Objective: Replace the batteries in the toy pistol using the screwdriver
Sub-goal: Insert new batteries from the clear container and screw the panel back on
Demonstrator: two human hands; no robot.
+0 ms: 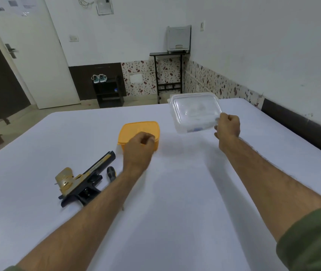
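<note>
1. Head view: the right hand (227,125) pinches the near corner of a clear plastic container (194,112), holding it tilted and lifted above the white bed sheet (175,192); something small and blue shows inside, too blurred to identify.
2. The left hand (139,147) is curled into a loose fist over the near edge of an orange lid (134,129) lying flat on the sheet; whether it grips the lid cannot be told.
3. The toy pistol (83,180), gold and black, lies on the sheet just left of the left forearm.
4. The screwdriver (111,173), only its dark handle showing, lies just beside the pistol, partly hidden under the forearm.
</note>
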